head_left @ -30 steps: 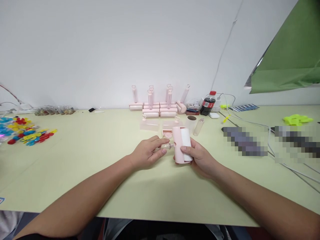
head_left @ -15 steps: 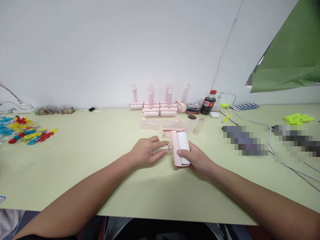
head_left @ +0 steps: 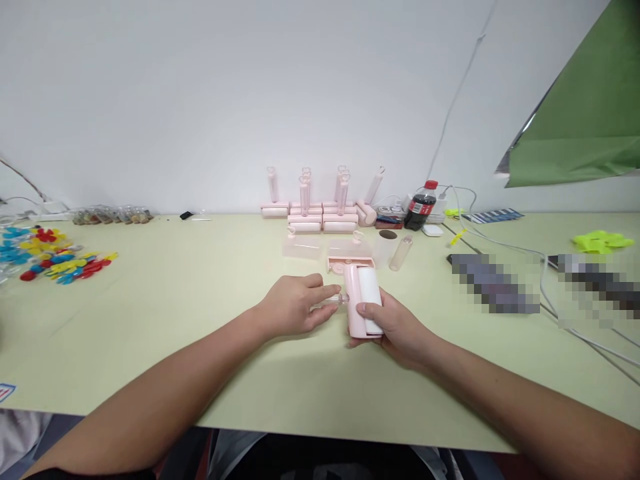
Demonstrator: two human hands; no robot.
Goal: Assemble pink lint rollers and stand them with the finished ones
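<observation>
My right hand point(head_left: 397, 328) is closed around a pink lint roller head point(head_left: 354, 303) with a white sticky roll point(head_left: 371, 297), thumb on its front. My left hand point(head_left: 297, 305) grips a clear handle point(head_left: 334, 300) between thumb and fingers. The handle's tip meets the left side of the pink head; whether it is seated inside cannot be made out. Just behind the head lies an open pink casing point(head_left: 345, 263). Two translucent covers point(head_left: 303, 247) with heart-shaped loops stand beyond it, beside a paper roll point(head_left: 386, 250) and a loose clear handle point(head_left: 401, 253).
Several lint rollers point(head_left: 305, 223) with upright handles line the wall. A cola bottle point(head_left: 421, 205) and cables stand to their right. Colourful plastic pieces point(head_left: 60, 257) lie at the far left, and blurred-out dark objects point(head_left: 490, 283) and a neon-yellow item point(head_left: 603, 241) lie at the right.
The view has shifted slightly, moving most things a little to the right. Both hands keep their hold, and the roller head sits marginally lower in view.
</observation>
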